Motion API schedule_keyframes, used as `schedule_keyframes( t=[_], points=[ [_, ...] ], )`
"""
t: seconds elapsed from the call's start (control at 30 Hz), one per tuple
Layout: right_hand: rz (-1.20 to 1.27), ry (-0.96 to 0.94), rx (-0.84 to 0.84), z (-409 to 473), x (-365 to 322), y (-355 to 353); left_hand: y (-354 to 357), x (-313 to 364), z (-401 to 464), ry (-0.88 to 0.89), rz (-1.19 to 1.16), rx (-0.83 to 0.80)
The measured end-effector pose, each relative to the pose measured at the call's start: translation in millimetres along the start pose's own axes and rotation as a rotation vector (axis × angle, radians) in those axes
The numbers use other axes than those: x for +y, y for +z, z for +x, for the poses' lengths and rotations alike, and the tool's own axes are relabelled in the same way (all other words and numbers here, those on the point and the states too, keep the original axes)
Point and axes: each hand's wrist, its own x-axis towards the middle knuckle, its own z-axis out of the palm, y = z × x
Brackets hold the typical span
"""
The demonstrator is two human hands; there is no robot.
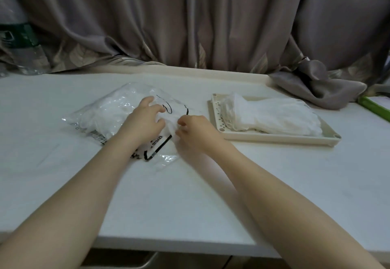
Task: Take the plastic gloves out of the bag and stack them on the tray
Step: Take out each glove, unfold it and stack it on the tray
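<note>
A clear plastic bag (105, 114) with black printed lines lies on the white table, full of thin white plastic gloves. My left hand (145, 121) presses down on the bag near its open end, fingers spread. Just to its right, my right hand (194, 131) pinches a white glove (171, 124) at the bag's mouth with curled fingers. To the right stands a cream tray (274, 140) with a stack of white gloves (272, 116) lying in it.
A grey curtain (190, 26) hangs behind the table, and a fold of it (320, 87) lies on the table behind the tray. A plastic bottle with a green label (19, 36) stands at the far left. A green-edged object (373, 108) sits at the right edge.
</note>
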Motion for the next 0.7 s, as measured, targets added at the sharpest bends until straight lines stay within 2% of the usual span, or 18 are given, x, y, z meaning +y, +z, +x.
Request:
schedule_keyframes(
  t=[0.1,0.27,0.4,0.47,0.57,0.7],
  points=[
    [0.038,0.051,0.000,3.3,-2.1,8.0,-1.9,0.6,-0.4,0.044,-0.050,0.009],
    [-0.029,0.020,0.127,6.2,9.7,-1.9,6.6,1.1,-10.1,0.216,0.239,-0.042],
    [-0.298,0.133,0.049,6.3,19.3,1.7,16.5,2.2,-6.5,0.188,0.357,-0.044],
    [-0.306,0.126,0.071,8.0,17.6,6.2,21.4,3.8,-3.8,0.153,0.378,-0.029],
    [-0.061,0.148,0.102,11.2,16.0,-1.1,22.9,0.4,-2.7,0.115,0.371,0.009],
    [0.522,0.160,0.257,-6.3,15.2,-28.6,22.1,-7.8,-3.0,0.117,0.328,0.099]
  ],
)
